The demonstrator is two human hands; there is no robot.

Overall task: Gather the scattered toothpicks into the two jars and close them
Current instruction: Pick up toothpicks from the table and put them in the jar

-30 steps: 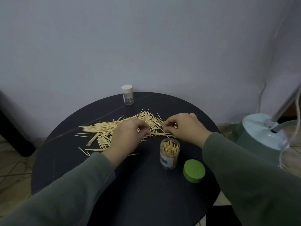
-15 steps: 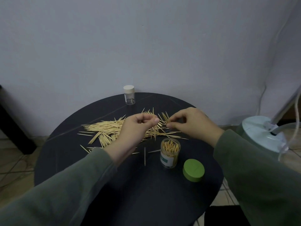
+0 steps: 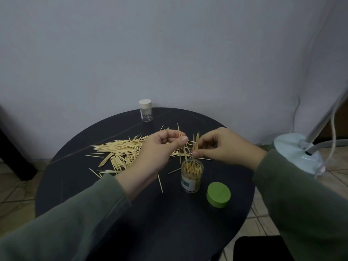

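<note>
Toothpicks point(image 3: 120, 149) lie mostly in a loose heap on the far-left half of the round dark table point(image 3: 79, 187), with a few strays nearer, one lying just beside the left wrist. Open jar point(image 3: 192, 175) stands near the table's middle, already packed with upright picks; its green lid point(image 3: 218, 194) sits just beside it to the right, off.

Left hand point(image 3: 160, 151) is raised above the heap, thumb and fingers pinched on a few picks that point down toward the jar mouth. Right hand point(image 3: 220, 146) hovers just above the jar, fingertips pinched narrow round a small upright bunch.

Step in hand, as I judge it: feeding gathered picks into the open jar. Well short of done; most of the heap is still on the table. Next move calls for lining the bunches up vertically over the mouth and letting them slide in without snagging on the picks already standing there.

Second jar point(image 3: 145, 112), small with a white cap on, stands at the far edge; it looks nearly empty, and only a pick or two shows through the glass.

Hard to make out: how many picks each hand holds, and the print on the jar's label. Sleeves hide the near table edge.
</note>
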